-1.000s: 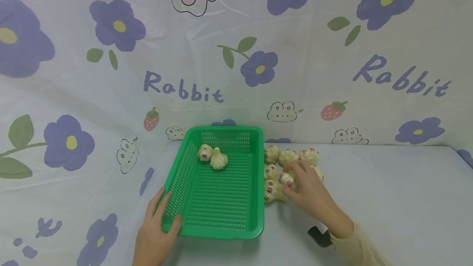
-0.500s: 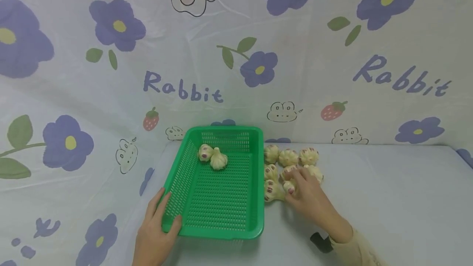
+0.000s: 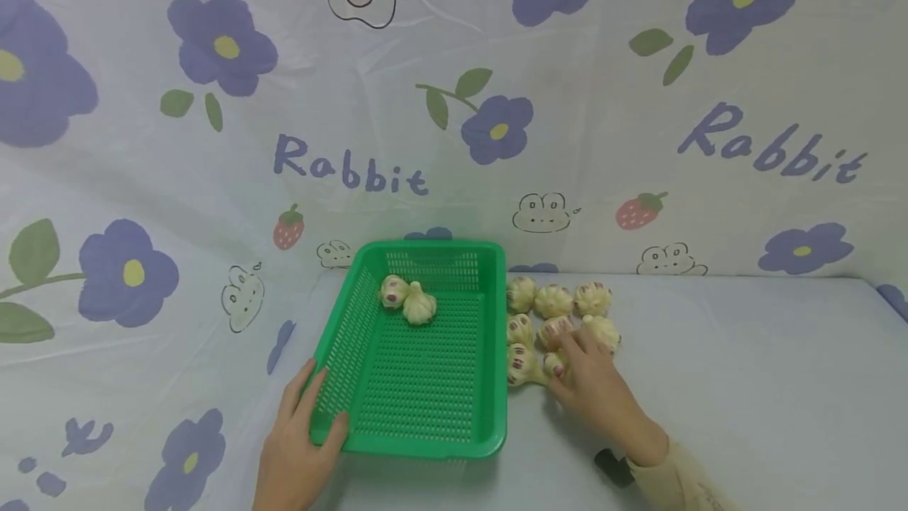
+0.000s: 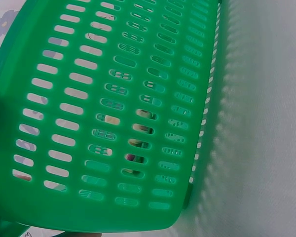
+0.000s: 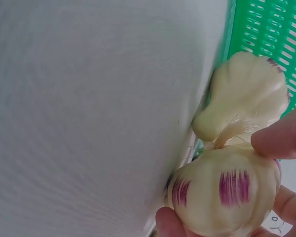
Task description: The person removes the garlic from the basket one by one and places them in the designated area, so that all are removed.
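My left hand [image 3: 301,432] grips the near left corner of a green plastic basket [image 3: 494,385], thumb over the front rim and fingers along the left rim. Two garlic bulbs [image 3: 420,304] sit at the far left inside it. To the right of the basket, my right hand [image 3: 596,385] holds a garlic bulb [image 5: 222,192], pale with purple streaks, between thumb [image 5: 281,139] and fingers. A second bulb [image 5: 246,94] lies beside it, close to the basket. In the left wrist view the basket's slotted wall [image 4: 113,148] hides most of the left hand.
Several more garlic bulbs [image 3: 553,301] lie clustered against the basket's right side. A white table [image 3: 745,385] extends to the right. Behind stands a cloth backdrop [image 3: 596,117] printed with flowers and rabbits. A small black object [image 3: 613,468] is by my right wrist.
My right hand has shifted slightly toward me with the garlic bulb, uncovering another bulb behind it. The left hand and the basket stay in place.
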A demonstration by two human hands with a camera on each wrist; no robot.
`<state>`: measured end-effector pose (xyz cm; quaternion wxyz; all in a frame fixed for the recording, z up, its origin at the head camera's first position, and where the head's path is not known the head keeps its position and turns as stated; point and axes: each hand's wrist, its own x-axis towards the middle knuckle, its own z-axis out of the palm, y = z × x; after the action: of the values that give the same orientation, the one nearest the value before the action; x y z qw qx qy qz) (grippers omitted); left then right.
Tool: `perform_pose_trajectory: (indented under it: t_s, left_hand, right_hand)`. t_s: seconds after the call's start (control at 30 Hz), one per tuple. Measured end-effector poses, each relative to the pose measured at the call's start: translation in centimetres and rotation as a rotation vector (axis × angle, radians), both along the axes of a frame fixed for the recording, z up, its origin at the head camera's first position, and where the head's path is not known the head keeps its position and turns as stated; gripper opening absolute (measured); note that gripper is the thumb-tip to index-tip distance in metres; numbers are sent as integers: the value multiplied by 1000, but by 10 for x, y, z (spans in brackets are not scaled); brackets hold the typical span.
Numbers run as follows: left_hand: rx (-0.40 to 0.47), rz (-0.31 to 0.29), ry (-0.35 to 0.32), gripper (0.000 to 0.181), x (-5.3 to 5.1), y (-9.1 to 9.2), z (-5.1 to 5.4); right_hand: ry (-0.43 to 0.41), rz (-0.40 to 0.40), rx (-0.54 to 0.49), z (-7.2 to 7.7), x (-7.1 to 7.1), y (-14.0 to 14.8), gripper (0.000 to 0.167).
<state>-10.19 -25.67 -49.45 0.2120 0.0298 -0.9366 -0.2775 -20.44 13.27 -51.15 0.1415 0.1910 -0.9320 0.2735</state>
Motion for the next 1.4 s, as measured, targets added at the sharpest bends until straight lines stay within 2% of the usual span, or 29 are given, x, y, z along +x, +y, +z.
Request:
perform_pose_trajectory:
  t_s: [0.23,0.5,0.83,1.0,1.4]
  left_hand:
    - [-13,13,-22,64,1,-1,1]
    - [-13,17,-10,63,2,-1,0]
    - [-1,4,6,62,1,-1,-1]
    - [1,-1,23,62,1,0,0]
    - [1,0,16,62,1,0,-2]
  right_hand:
    - [40,39,-35,0,-1,-1,39]
    - [100,72,-37,1,-1,-1,40]
    - [19,31,-29,4,1,-2,45]
    - [10,23,-27,4,1,-1,52]
    - [10,16,-25,11,4,-1,52]
